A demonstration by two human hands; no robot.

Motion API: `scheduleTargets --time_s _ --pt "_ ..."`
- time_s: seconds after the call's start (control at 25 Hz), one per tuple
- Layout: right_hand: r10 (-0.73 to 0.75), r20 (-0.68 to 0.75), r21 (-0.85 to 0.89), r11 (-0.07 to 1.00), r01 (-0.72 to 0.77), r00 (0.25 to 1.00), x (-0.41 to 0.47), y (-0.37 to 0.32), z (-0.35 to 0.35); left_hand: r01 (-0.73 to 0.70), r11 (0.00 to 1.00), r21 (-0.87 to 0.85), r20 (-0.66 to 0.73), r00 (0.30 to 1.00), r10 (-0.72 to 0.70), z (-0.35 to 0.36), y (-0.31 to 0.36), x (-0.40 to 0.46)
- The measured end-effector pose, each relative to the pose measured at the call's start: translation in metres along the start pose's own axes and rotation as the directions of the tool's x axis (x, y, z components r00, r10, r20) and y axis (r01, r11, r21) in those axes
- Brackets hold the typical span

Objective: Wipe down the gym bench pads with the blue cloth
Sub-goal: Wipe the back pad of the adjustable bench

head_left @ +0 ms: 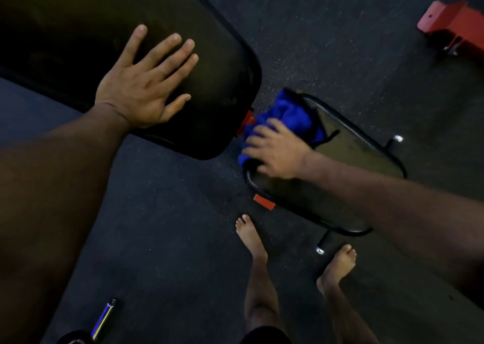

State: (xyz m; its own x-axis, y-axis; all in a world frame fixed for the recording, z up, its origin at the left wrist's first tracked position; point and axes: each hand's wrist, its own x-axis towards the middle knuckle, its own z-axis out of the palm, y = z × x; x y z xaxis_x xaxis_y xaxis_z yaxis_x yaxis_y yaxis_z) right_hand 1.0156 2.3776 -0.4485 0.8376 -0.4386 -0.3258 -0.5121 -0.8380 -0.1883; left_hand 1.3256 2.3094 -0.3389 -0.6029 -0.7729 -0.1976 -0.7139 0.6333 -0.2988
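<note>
Your left hand [142, 82] lies flat on the back pad [78, 29], which fills the frame from 9 to 11 o'clock. At 3 o'clock from it, just across a narrow gap, sits the seat pad [348, 155]. The cloth [288, 113] lies on that pad's near end, and your right hand [277, 150] rests on the cloth. Your feet [251, 236] stand on the floor [170, 226] at 6 o'clock from the seat pad. A frame foot [450, 21] sits well apart at 2 o'clock.
</note>
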Motion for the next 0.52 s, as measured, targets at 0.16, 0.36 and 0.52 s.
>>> scheduleTargets --time_s 0.16,0.36,0.52 --pt "0.41 0.001 0.105 0.907 -0.408 0.912 -0.003 0.088 -0.01 0.0 1.0 0.017 -0.001 1.0 0.0 0.0 0.001 0.001" --pt "0.313 -0.045 0.086 0.947 -0.309 0.949 0.001 0.028 -0.01 -0.004 1.0 0.01 0.008 1.0 0.004 0.0 0.0 0.0" --pt "0.024 -0.031 0.117 0.993 -0.021 0.999 0.009 -0.04 -0.025 -0.003 1.0 0.007 0.025 1.0 0.003 0.001 -0.001 -0.002"
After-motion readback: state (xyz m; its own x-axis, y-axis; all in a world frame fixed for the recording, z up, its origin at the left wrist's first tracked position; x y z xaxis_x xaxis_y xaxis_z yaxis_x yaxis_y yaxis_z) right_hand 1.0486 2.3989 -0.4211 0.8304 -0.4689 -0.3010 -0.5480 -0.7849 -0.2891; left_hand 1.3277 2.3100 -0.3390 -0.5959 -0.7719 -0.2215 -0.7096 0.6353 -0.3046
